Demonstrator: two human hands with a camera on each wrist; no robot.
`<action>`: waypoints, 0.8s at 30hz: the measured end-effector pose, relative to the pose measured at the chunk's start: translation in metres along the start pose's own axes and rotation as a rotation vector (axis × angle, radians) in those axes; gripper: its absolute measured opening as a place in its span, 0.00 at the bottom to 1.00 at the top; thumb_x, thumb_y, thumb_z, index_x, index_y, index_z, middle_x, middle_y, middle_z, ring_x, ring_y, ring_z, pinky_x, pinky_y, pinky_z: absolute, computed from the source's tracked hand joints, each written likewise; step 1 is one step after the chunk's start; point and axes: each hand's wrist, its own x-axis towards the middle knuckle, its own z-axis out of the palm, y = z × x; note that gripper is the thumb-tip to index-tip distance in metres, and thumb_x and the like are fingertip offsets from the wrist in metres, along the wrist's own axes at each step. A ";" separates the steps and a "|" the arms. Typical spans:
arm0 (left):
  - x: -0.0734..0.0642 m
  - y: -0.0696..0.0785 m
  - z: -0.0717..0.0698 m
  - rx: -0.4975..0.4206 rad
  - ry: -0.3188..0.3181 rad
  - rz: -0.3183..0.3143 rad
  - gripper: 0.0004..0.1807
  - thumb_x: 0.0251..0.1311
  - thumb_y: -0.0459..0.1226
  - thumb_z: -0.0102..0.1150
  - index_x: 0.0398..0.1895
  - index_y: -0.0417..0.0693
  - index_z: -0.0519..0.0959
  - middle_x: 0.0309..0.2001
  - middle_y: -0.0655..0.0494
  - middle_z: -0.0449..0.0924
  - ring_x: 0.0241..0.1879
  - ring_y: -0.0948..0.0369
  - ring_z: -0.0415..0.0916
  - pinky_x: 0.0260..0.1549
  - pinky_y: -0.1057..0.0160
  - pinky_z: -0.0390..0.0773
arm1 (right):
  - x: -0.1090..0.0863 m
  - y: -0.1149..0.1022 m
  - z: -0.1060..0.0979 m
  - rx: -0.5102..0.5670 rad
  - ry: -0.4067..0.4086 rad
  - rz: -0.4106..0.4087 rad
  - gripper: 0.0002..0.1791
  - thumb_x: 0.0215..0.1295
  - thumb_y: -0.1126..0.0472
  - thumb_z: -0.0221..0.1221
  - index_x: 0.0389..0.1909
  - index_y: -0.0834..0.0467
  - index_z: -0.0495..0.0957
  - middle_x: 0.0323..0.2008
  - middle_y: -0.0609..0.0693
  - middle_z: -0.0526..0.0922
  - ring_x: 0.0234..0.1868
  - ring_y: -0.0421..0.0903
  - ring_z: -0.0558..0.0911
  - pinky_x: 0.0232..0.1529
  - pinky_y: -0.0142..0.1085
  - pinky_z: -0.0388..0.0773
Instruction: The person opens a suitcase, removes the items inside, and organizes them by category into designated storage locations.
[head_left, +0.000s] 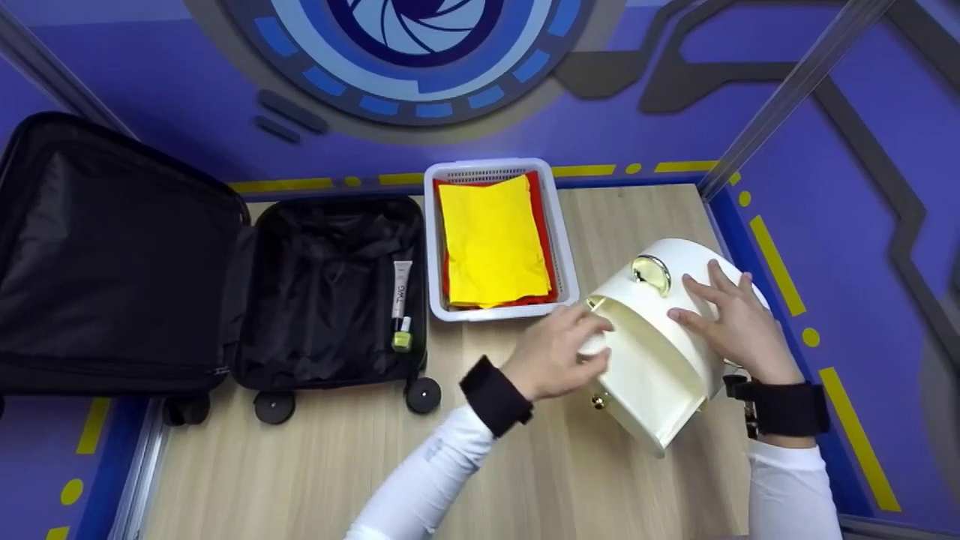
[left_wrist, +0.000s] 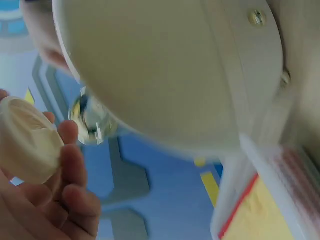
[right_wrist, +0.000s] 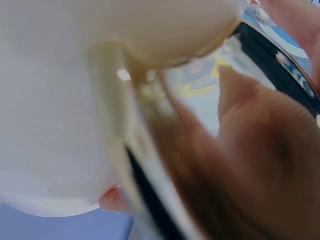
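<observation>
From here: wht basket (head_left: 504, 313) on the wood-look counter (head_left: 300, 472), w/ yellow cloth (head_left: 495, 244) atop red cloth (head_left: 541, 217). Just left of basket, open blk suitcase (head_left: 322, 300); its basket-side half has a wht tube (head_left: 400, 289) & sm. green bottle (head_left: 402, 341). Behind basket, purple-blue wall (head_left: 172, 90) w/ yellow dashes (head_left: 585, 171) along btm.

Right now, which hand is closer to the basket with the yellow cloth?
Left. The left hand is by the basket's near right corner; the right hand is farther to the right, on the white box.
</observation>
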 end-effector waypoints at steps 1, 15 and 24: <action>0.003 0.006 0.005 0.004 -0.014 0.008 0.18 0.68 0.47 0.58 0.57 0.54 0.82 0.52 0.56 0.78 0.51 0.59 0.75 0.46 0.67 0.76 | 0.000 0.000 0.000 -0.001 0.001 -0.001 0.43 0.70 0.37 0.62 0.74 0.62 0.69 0.79 0.72 0.50 0.73 0.85 0.38 0.57 0.83 0.53; 0.031 0.044 0.053 0.201 -0.319 -0.133 0.14 0.61 0.43 0.64 0.50 0.64 0.84 0.53 0.58 0.72 0.42 0.59 0.76 0.30 0.65 0.73 | 0.000 0.000 0.000 -0.014 0.001 0.007 0.42 0.70 0.37 0.62 0.74 0.61 0.69 0.79 0.71 0.50 0.73 0.85 0.38 0.58 0.83 0.54; 0.037 0.047 0.053 0.273 -0.445 -0.194 0.11 0.64 0.47 0.59 0.45 0.66 0.88 0.53 0.57 0.70 0.44 0.58 0.72 0.27 0.63 0.73 | 0.000 0.000 0.000 -0.007 0.008 0.008 0.42 0.69 0.37 0.63 0.74 0.61 0.70 0.79 0.71 0.50 0.73 0.84 0.38 0.57 0.83 0.54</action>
